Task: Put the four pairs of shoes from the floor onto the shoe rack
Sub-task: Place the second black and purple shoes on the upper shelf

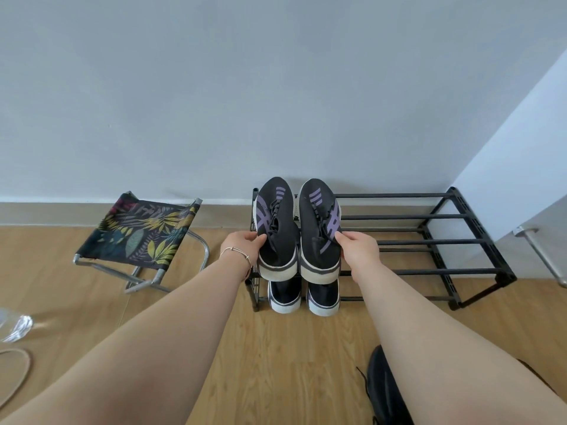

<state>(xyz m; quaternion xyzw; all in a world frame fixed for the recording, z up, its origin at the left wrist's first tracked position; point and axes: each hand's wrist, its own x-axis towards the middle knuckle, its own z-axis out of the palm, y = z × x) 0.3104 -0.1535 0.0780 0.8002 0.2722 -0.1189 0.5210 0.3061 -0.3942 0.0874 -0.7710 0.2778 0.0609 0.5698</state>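
Note:
A black two-tier shoe rack (429,242) stands against the wall. A pair of black sneakers with purple stripes and white soles sits at the left end of its top tier, toes to the wall. My left hand (242,245) grips the left sneaker (276,228) at its side. My right hand (357,246) grips the right sneaker (319,231). Another black pair with white soles (303,297) sits on the lower tier right beneath, only its heels showing. A black shoe (383,391) lies on the floor at the bottom right, partly hidden by my right arm.
A folding stool (141,234) with a leaf-print seat stands left of the rack. A white cabinet (521,167) with a metal handle borders the rack's right end. Clear plastic (17,328) and a round rim (15,372) lie at the far left on the wooden floor.

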